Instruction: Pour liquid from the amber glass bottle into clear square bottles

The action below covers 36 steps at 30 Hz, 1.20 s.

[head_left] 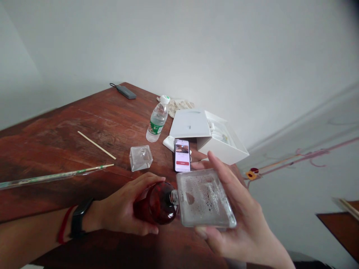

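Observation:
My left hand (131, 209) is wrapped round a dark red, see-through bottle (155, 205), tilted with its mouth end to the right. In my right hand (238, 209) is a square clear glass container (206, 200), gripped along its edges, with bubbles or droplets inside. A short ridged clear neck (174, 197) lies between the two, where they meet; I cannot tell which one it belongs to. Beyond my left hand, a small square clear glass piece (140, 158) sits on the wooden table. A lit phone (182, 156) lies just past the glass container.
Behind stand a water bottle (157, 121) and an open white box (190, 125), near a crumpled pale cloth (179, 105). A grey device with a loop (126, 92) lies far left. Wooden chopsticks (97, 145) and a wrapped stick (58, 177) lie at left.

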Each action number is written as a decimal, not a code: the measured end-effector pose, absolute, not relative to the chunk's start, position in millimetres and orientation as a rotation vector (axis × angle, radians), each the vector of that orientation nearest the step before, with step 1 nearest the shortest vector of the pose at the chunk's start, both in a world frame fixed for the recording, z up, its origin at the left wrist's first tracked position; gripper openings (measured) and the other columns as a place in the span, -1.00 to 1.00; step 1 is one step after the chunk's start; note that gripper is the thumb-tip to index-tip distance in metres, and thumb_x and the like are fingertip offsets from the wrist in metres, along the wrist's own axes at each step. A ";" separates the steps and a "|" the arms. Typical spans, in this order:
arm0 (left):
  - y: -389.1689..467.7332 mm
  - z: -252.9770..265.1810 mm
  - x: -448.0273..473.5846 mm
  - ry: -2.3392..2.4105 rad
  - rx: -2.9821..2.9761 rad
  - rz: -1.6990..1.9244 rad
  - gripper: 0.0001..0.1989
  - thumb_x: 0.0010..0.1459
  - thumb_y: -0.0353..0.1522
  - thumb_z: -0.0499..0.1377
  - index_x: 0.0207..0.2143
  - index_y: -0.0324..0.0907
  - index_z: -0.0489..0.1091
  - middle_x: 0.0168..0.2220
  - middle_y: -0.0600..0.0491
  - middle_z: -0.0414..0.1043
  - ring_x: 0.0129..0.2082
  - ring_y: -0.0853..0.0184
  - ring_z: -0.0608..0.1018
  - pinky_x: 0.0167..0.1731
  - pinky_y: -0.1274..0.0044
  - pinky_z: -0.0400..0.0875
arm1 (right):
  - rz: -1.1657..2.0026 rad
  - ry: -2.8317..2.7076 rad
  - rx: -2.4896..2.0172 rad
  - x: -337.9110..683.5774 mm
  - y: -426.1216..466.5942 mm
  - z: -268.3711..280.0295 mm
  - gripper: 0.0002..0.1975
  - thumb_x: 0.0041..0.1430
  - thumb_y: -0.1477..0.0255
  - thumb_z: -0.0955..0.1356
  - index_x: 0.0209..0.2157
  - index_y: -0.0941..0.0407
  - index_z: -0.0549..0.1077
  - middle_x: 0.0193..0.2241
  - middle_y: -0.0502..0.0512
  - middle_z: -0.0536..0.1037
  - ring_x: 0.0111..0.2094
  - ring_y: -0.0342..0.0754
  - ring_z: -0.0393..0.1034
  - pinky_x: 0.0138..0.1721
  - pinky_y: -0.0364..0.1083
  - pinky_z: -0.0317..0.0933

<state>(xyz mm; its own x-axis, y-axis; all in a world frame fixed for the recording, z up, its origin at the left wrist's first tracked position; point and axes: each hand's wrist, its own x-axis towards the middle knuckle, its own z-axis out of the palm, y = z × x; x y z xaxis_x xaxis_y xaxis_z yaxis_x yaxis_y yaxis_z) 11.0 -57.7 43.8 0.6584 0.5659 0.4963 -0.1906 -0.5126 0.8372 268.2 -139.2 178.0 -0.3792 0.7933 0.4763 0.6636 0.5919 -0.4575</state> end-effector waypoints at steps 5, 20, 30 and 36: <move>-58.2 44.6 11.6 0.270 1.853 0.960 -0.11 0.08 -0.12 0.56 0.35 0.01 0.23 0.16 -0.07 0.47 0.05 0.04 0.61 0.12 0.22 0.54 | 0.255 -2.141 -1.153 266.0 -139.6 179.2 0.03 0.17 0.31 0.51 0.56 0.04 0.03 0.36 0.29 0.41 0.32 0.34 0.37 0.31 0.32 0.34; -58.3 44.5 10.6 0.327 1.853 0.952 -0.13 0.07 -0.01 0.54 0.31 -0.03 0.28 0.16 -0.08 0.48 0.07 0.03 0.61 0.14 0.20 0.53 | 0.287 -2.131 -1.219 270.2 -141.5 176.4 0.07 0.13 0.31 0.51 0.57 0.00 0.00 0.30 0.23 0.46 0.26 0.31 0.44 0.22 0.26 0.42; -56.5 45.5 10.8 0.317 1.842 0.953 -0.14 0.08 -0.03 0.54 0.32 -0.01 0.28 0.15 -0.08 0.48 0.05 0.03 0.61 0.14 0.19 0.53 | 0.280 -2.142 -1.255 267.0 -138.9 182.4 0.07 0.18 0.27 0.53 0.58 -0.03 -0.03 0.33 0.24 0.45 0.27 0.34 0.45 0.22 0.26 0.44; -55.1 44.4 10.4 0.305 1.835 0.959 -0.12 0.06 -0.08 0.56 0.33 -0.03 0.27 0.17 -0.10 0.47 0.07 0.03 0.60 0.14 0.19 0.53 | 0.258 -2.141 -1.232 263.5 -135.6 184.9 0.06 0.19 0.25 0.52 0.58 -0.03 -0.03 0.33 0.22 0.46 0.29 0.32 0.43 0.29 0.26 0.38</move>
<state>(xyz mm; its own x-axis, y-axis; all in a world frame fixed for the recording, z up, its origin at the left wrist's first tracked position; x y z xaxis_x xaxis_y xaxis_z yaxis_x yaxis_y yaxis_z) 10.4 -55.1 44.4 0.6538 0.5883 0.4760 -0.2058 -0.4670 0.8600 263.5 -135.6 184.9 -0.3506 0.8293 0.4351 0.7022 0.5402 -0.4638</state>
